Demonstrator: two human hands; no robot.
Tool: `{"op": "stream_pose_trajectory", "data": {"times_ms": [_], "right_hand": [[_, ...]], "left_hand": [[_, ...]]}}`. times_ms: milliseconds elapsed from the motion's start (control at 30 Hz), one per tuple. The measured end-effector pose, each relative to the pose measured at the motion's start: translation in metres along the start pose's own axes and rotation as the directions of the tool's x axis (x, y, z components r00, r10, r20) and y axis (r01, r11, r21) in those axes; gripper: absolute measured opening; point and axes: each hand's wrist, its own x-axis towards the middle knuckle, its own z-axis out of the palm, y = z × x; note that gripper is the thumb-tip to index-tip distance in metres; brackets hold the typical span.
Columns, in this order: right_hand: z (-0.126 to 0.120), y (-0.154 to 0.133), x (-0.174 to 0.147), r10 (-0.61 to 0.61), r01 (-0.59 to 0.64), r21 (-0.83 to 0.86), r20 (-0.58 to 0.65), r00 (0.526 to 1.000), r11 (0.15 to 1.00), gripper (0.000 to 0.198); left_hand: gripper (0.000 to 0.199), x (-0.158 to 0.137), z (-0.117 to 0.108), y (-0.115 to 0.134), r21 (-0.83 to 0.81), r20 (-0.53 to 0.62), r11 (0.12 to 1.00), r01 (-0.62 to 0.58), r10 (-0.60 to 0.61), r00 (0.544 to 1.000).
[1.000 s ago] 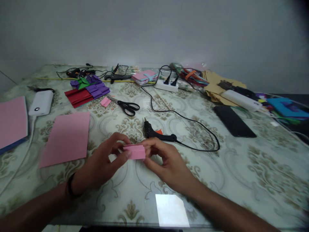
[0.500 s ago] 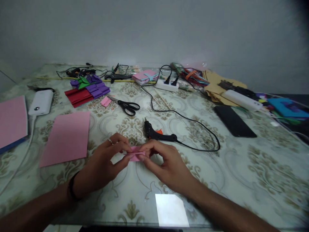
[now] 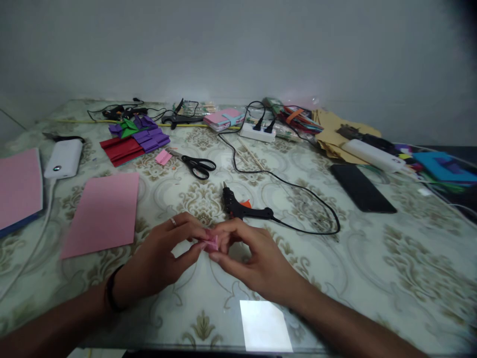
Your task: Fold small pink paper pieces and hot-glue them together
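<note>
A small folded piece of pink paper [image 3: 212, 242] is pinched between both hands, just above the table near its front. My left hand [image 3: 164, 251] grips its left end between thumb and fingers. My right hand [image 3: 249, 251] holds the right end, thumb below and fingers behind. Fingertips cover much of the paper. Just beyond my right hand lies a black glue gun [image 3: 248, 211] with an orange trigger, its nozzle pointing away. Black-handled scissors [image 3: 197, 165] rest farther back, beside small pink paper pieces [image 3: 163, 157]. A pink sheet [image 3: 106, 214] lies left of my left hand.
At left are a white power bank [image 3: 64, 158] and stacked pink sheets [image 3: 18, 186]. Folded purple paper [image 3: 151, 138] and red paper [image 3: 121, 150] lie behind. The glue gun's cord runs toward a white power strip [image 3: 258, 132]. A black phone [image 3: 362, 188] lies at right.
The pink paper was held flat and wide; now it is bent up and more covered by the fingers. Both hands have drawn slightly closer together.
</note>
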Motion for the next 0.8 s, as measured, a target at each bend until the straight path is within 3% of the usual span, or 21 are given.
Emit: {"op": "stream_pose_trajectory", "data": {"times_ms": [467,667,800], "right_hand": [[-0.0003,0.0041,0.0001,0.000,0.002,-0.030,0.058,0.998,1.000,0.023],[0.0000,0.0072,0.0011,-0.010,0.012,-0.032,0.065,0.998,0.999,0.042],[0.0006,0.0078,-0.0008,-0.043,0.045,-0.060,0.038,0.998,0.997,0.032]], "left_hand": [[0.009,0.0037,-0.0043,0.0065,-0.056,0.020,0.998,0.021,-0.019,1.000],[0.009,0.0032,-0.0053,0.0056,-0.098,-0.021,0.995,0.023,-0.026,0.999],[0.007,0.0022,-0.0059,0.0059,-0.128,-0.003,0.991,0.034,-0.035,0.999]]}}
